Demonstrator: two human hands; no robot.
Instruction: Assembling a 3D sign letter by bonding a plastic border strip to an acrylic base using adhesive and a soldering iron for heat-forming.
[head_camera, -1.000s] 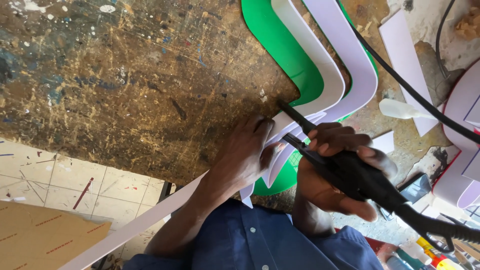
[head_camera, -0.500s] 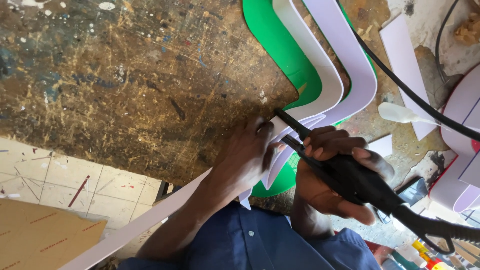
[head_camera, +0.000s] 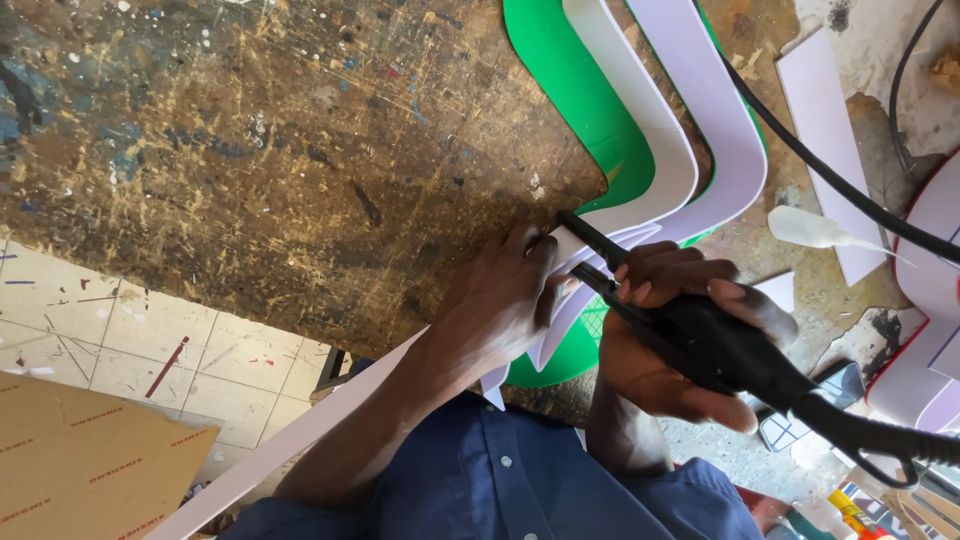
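Paint-flecked wooden table (head_camera: 280, 150) carried green sheet (head_camera: 575, 100) under bent white strips (head_camera: 650, 150). Left hand (head_camera: 495, 310) pressed strip end flat, beside sheet. Right hand (head_camera: 670, 340) gripped black tool (head_camera: 720, 350), tip at strip. Bend looked formed; end unfinished.

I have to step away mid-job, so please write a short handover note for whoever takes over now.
Left hand: pressing a long white plastic strip flat at the edge of the worn, paint-stained wooden workbench.
Right hand: gripping a black corded hand tool, its narrow tip at the strip beside the left fingertips.
Nearby: curved white plastic strips standing on a green sheet; a small clear squeeze bottle lies to the right.
Done: several strips are already curved.
Left: the long strip is mostly straight, hanging off the bench.
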